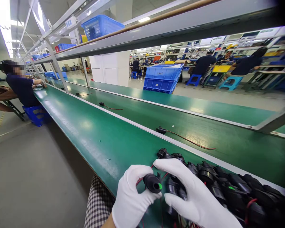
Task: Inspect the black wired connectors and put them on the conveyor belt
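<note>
In the head view, my white-gloved left hand (133, 196) has its thumb and fingers around a black cylindrical part (152, 183). Its round end, with a hole and a bright green mark, faces me. Red wire shows beside the fingers. Just to the right, my gloved right hand (192, 193) is open, thumb and fingers apart, reaching toward the held part without visibly gripping anything. Under and beyond it lies a pile of similar black parts (206, 172) with red wires, partly hidden by the hand.
A long green workbench (85, 126) runs ahead, with a white rail (137, 128) along it. Beyond the rail, a black part with a wire (161, 129) lies on the belt. Blue crates (162, 77) stand behind. A co-worker (20, 84) sits at the far left.
</note>
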Motion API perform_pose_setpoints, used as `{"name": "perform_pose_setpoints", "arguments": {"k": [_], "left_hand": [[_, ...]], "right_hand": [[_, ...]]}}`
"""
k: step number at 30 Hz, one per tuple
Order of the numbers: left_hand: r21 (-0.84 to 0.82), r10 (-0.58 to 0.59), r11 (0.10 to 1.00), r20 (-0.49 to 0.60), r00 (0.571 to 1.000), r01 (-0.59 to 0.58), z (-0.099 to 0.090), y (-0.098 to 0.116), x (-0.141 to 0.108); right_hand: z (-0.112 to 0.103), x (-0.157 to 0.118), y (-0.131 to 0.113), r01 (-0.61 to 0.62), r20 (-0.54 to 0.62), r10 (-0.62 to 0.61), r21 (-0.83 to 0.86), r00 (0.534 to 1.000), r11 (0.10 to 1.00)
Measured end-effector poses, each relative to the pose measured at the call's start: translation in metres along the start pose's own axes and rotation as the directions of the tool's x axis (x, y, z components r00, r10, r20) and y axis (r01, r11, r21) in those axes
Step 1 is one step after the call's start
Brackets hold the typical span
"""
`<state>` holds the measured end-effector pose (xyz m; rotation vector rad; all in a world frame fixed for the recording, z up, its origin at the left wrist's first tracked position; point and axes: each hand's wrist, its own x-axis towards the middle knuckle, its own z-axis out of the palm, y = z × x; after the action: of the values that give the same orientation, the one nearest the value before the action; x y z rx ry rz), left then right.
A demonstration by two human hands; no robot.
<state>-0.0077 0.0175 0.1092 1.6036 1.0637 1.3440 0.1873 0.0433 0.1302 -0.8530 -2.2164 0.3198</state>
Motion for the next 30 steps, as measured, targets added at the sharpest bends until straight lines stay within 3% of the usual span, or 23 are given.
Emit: {"name": "perform_pose_setpoints", "arguments": {"k": [8,10,12,15,18,20,22,24,26,28,30], "left_hand": [[0.192,0.148,0.971,-0.014,0.989,-0.143,0.002,-0.007,-0.003],[0.253,0.224,0.945,-0.042,0.974,-0.207,0.004,-0.011,-0.006],[0.32,0.282,0.917,-0.091,0.955,-0.24,0.008,-0.015,-0.01],[0.402,0.301,0.891,-0.173,0.938,-0.212,0.012,-0.018,-0.014],[0.345,0.197,0.93,-0.182,0.963,-0.126,0.011,-0.013,-0.012],[0.149,0.001,0.989,-0.129,0.992,0.018,0.008,-0.006,-0.009],[-0.147,-0.21,0.967,-0.01,0.978,0.206,0.006,-0.001,-0.005],[-0.47,-0.333,0.807,0.139,0.932,0.358,0.006,0.0,-0.003],[-0.724,-0.404,0.501,0.288,0.868,0.473,0.009,-0.003,-0.002],[-0.829,-0.428,0.147,0.439,0.79,0.54,0.014,-0.008,-0.003],[-0.815,-0.377,-0.085,0.559,0.739,0.573,0.017,-0.01,-0.003]], "right_hand": [[0.008,0.002,-0.014,0.037,-0.033,-0.038,-0.039,0.999,0.999],[0.012,0.001,-0.016,-0.051,-0.048,0.051,0.004,0.998,0.999],[0.013,0.003,-0.016,-0.209,-0.017,0.214,0.147,0.977,0.967],[0.013,0.009,-0.014,-0.449,0.135,0.438,0.446,0.889,0.774],[0.013,0.014,-0.012,-0.554,0.262,0.509,0.586,0.82,0.591],[0.012,0.016,-0.012,-0.575,0.301,0.51,0.604,0.806,0.552],[0.011,0.016,-0.014,-0.577,0.322,0.497,0.618,0.806,0.535],[0.01,0.016,-0.015,-0.582,0.356,0.48,0.645,0.802,0.495],[0.011,0.014,-0.014,-0.591,0.369,0.484,0.656,0.793,0.468],[0.013,0.014,-0.011,-0.601,0.343,0.52,0.635,0.783,0.486],[0.016,0.014,-0.007,-0.597,0.319,0.532,0.624,0.784,0.505]]}}
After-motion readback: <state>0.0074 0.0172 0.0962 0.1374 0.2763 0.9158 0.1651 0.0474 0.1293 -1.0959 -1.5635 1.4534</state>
